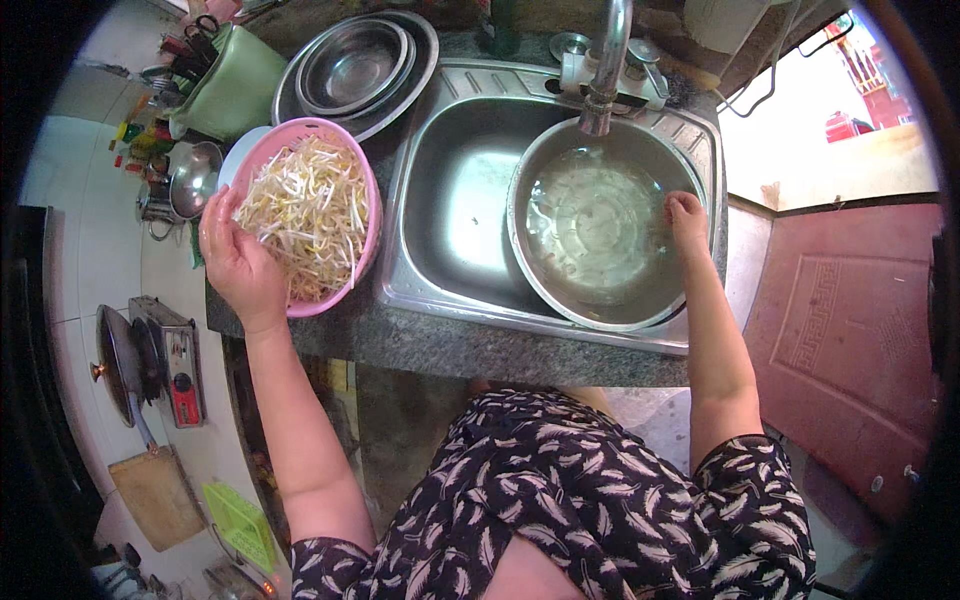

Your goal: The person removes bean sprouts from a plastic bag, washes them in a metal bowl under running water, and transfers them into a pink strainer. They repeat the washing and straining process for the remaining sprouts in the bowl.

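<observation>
A pink plastic colander (367, 264) heaped with bean sprouts (307, 214) stands on the counter left of the sink. My left hand (244, 262) lies against the colander's left side, fingers spread; whether it grips the rim is hard to tell. At the right of the double-width steel sink (461, 187), a large metal basin (551, 296) holds water, with a few small bits in it. My right hand (684, 214) is at the basin's right inner edge, fingertips bunched together; what is between them, if anything, cannot be seen. The faucet (600, 97) hangs over the basin's back rim.
Nested metal bowls (416, 67) stand behind the colander, beside a green container (236, 86) of utensils. Farther left are a metal bowl (196, 180), a portable gas stove (180, 352) with a lidded pan (112, 360), a cutting board (157, 499) and a green basket (238, 529).
</observation>
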A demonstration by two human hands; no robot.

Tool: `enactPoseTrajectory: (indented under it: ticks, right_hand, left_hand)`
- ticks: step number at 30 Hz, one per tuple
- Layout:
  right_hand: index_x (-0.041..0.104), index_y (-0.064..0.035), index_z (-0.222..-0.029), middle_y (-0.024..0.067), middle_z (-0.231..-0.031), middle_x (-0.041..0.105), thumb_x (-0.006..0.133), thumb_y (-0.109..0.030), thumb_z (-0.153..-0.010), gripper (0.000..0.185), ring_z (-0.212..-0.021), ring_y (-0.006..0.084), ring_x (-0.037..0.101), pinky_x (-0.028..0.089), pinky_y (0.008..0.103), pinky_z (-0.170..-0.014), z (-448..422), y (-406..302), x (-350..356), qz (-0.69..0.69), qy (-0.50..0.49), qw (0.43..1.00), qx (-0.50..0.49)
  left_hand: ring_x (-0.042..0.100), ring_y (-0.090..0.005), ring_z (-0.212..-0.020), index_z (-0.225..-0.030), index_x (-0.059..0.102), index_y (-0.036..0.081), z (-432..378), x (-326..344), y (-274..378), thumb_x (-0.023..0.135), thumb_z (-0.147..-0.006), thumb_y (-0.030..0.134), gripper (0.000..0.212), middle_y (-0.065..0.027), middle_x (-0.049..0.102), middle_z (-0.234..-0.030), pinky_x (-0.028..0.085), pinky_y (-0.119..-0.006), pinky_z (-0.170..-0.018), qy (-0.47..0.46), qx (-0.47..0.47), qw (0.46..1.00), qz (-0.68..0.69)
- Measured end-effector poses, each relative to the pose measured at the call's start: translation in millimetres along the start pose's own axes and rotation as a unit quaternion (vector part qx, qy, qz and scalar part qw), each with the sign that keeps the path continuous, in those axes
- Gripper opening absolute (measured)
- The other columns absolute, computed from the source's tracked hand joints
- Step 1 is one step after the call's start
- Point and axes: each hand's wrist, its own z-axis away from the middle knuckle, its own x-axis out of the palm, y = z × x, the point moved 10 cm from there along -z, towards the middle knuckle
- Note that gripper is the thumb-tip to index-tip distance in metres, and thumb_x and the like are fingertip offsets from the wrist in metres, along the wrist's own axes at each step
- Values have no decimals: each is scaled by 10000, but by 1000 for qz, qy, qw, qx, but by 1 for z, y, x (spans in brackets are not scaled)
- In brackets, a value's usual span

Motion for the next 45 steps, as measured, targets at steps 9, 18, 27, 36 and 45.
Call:
enactPoseTrajectory:
  ticks: [9, 18, 27, 36, 45]
  right_hand:
    - [488, -39, -1094, 159, -1143, 455, 551, -62, -732, 368, -1049, 332, 423, 357, 390, -905, 66, -108, -36, 401, 130, 863, -278]
    - [396, -40, -1163, 158, -1111, 446, 608, -22, -644, 561, -1039, 343, 418, 364, 424, -878, 51, -90, -32, 536, 57, 818, -201]
    - [437, -52, -1186, 42, -758, 526, 493, 82, -624, 580, -657, 118, 507, 420, 219, -600, 63, -140, -54, -23, -28, 998, -44]
    - [464, -25, -1167, -2, -639, 469, 581, 25, -662, 521, -497, 81, 470, 374, 206, -379, 76, -248, -6, 60, -170, 982, -60]
    - [509, 1, -1096, 49, -721, 512, 592, -62, -729, 382, -609, 127, 516, 500, 269, -513, 91, -315, 47, 151, -245, 957, -14]
  left_hand:
    - [476, -148, -975, -1055, 530, 48, 25, 40, 66, 538, -814, 55, 241, -50, 511, -1049, 370, -283, -861, 2, -91, 951, 294]
    - [484, -395, -948, -1039, 439, -17, 176, 271, 92, 508, -834, 335, 413, -239, 514, -1006, 415, -448, -772, -411, -243, 879, 13]
    - [544, -400, -881, -1015, 425, -29, 226, 322, 72, 509, -827, 238, 337, -245, 571, -920, 433, -427, -740, -427, -378, 813, 115]
    - [567, -270, -855, -1124, 454, 12, 306, 356, 129, 546, -809, 336, 461, -141, 567, -983, 453, -409, -673, -439, -640, 494, 392]
    - [546, -326, -885, -1224, 362, 87, 306, 336, 225, 610, -760, 124, 528, -177, 512, -1075, 484, -472, -617, -515, -586, 474, 409]
